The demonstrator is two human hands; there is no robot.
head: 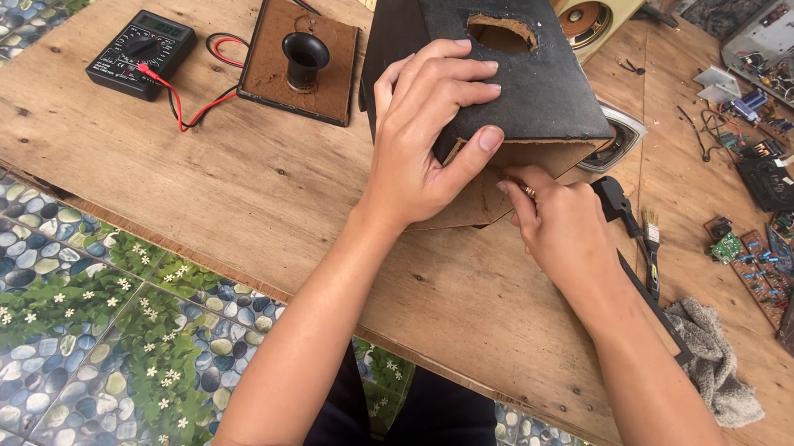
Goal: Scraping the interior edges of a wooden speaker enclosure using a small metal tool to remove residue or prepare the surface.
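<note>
Where the patterned tile floor [81, 353] of painted pebbles and white flowers meets it, a wide plywood counter [235, 194] carries everything. At the middle of the counter lies a black speaker box [515, 75], tilted on its side, with a rough hole cut in its upper face and bare brown board showing along its near edge. The left hand [429, 132] lies spread over the box's near corner, fingers on the black face and thumb hooked over the brown edge, a firm grip on the box. The right hand [562, 229] sits just below that edge, fingertips pinched together against the brown board; whether anything small is held in that grip cannot be told. Left of the box rests a brown square panel [296, 62] with a black flared port tube standing in it. Farther left lies a black multimeter [140, 51] with red and black leads. Near the right forearm lie a grey rag [715, 361] and a small paintbrush [652, 247], with circuit boards [765, 260] beyond them.
</note>
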